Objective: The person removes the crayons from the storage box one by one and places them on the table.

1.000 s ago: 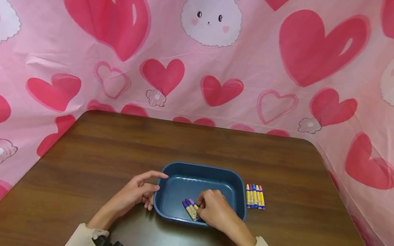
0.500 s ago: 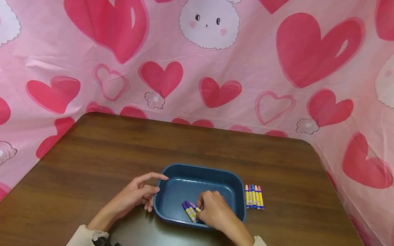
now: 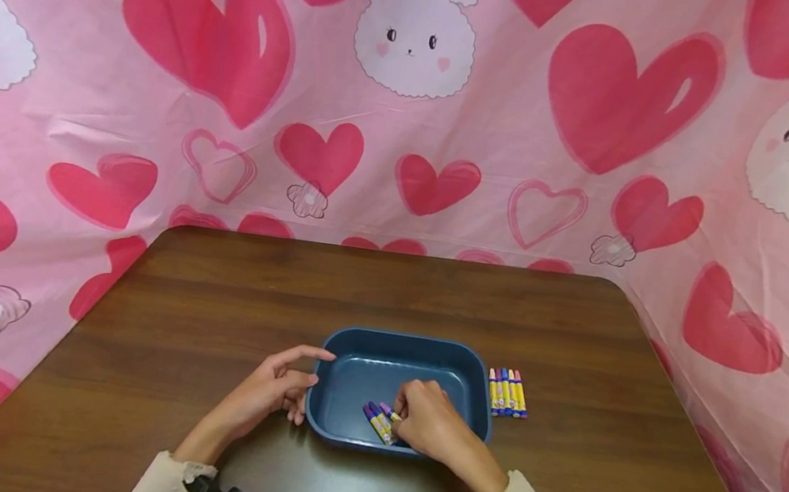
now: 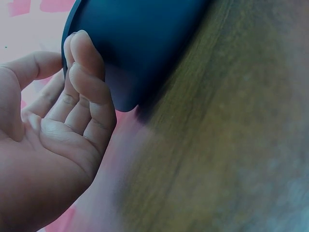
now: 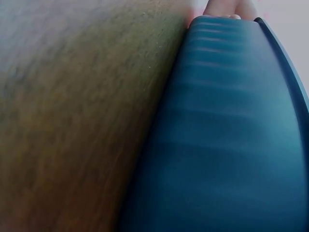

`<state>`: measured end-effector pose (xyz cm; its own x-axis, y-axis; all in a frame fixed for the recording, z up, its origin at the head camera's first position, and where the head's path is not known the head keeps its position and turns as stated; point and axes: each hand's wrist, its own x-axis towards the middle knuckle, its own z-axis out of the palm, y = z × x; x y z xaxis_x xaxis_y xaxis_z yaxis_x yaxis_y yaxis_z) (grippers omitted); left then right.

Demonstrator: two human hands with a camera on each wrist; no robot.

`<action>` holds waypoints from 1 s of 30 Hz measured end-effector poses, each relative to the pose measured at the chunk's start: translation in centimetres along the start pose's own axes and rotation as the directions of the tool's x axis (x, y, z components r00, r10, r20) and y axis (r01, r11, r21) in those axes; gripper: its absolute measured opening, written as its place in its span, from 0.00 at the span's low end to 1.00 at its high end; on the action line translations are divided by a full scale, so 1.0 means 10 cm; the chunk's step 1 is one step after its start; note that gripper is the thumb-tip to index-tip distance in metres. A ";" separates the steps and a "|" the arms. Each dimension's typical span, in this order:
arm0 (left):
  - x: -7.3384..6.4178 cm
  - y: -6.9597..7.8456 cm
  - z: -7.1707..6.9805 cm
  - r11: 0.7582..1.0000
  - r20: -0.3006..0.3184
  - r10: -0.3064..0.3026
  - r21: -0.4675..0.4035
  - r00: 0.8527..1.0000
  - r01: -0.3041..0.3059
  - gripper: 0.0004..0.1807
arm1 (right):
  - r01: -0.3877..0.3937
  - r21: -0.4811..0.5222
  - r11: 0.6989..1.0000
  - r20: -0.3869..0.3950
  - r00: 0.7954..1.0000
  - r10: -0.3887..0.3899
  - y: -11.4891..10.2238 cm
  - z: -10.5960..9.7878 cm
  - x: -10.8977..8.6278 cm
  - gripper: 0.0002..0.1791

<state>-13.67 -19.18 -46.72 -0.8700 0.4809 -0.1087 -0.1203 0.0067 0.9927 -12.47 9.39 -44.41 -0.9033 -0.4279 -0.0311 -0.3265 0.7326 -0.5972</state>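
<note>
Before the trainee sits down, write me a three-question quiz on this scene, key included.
1. True or false: the right hand reaches into the blue tray.

2. Outside the tray, where does the row of crayons lie, as the person sees it?
A) left of the tray
B) right of the tray
C) beyond the far side

3. Fill the gap: the crayons inside lie closer to the person's ____ (near or far) long side of the tray.

Key: 1 true; 2 B; 3 near.
</note>
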 end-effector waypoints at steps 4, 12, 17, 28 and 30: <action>0.00 0.00 0.00 1.000 -0.001 -0.003 -0.003 1.000 0.003 0.24 | 0.006 0.008 1.000 0.002 1.000 -0.006 -0.01 -0.01 0.00 0.08; -0.01 0.01 0.00 1.000 -0.002 -0.007 -0.001 1.000 0.007 0.24 | 0.008 0.019 1.000 0.008 1.000 -0.008 -0.03 -0.04 0.00 0.03; 0.01 0.02 0.00 1.000 -0.006 -0.002 0.003 1.000 0.002 0.23 | 0.013 0.024 1.000 -0.005 1.000 -0.013 -0.03 -0.08 0.01 0.02; 0.00 -0.01 0.00 1.000 -0.002 -0.001 -0.017 1.000 0.001 0.23 | 0.002 0.037 0.999 -0.136 0.991 0.003 -0.04 -0.23 -0.10 0.04; 0.00 -0.02 -0.01 1.000 0.004 0.005 -0.018 1.000 -0.004 0.24 | -0.006 0.035 0.999 -0.170 0.985 0.011 -0.03 -0.25 -0.13 0.05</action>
<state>-13.68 -19.22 -46.88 -0.8687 0.4843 -0.1040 -0.1250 -0.0112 0.9921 -11.87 11.09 -42.17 -0.9411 -0.3233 0.0989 -0.3116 0.7162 -0.6245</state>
